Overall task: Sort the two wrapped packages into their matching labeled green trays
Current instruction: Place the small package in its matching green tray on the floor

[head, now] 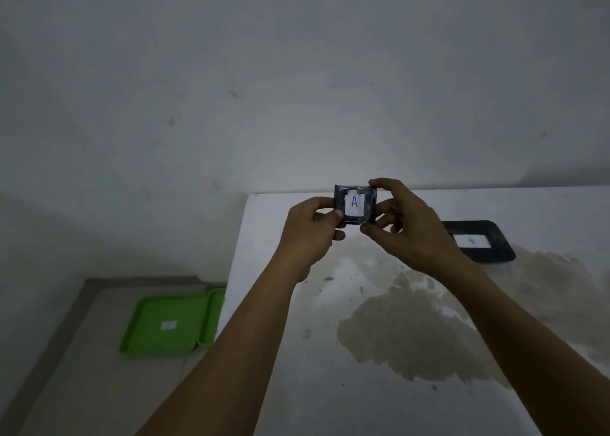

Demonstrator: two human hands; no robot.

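A small dark wrapped package (364, 193) with a white label marked "A" is held up in the air above the white table (363, 386). My left hand (312, 234) pinches its left edge and my right hand (404, 227) grips its right edge, top and bottom. A second, larger dark package (495, 249) with a white label lies flat on the table to the right, partly hidden behind my right wrist. One green tray (145, 330) with a small white label sits low on the floor at the left. A second green tray (213, 313) is just to its right, mostly hidden by the table.
The table's top carries a large brownish stain (412, 330). Its left edge runs down past the trays. A plain wall (297, 72) stands close behind the table, and a grey ledge borders the floor at the left.
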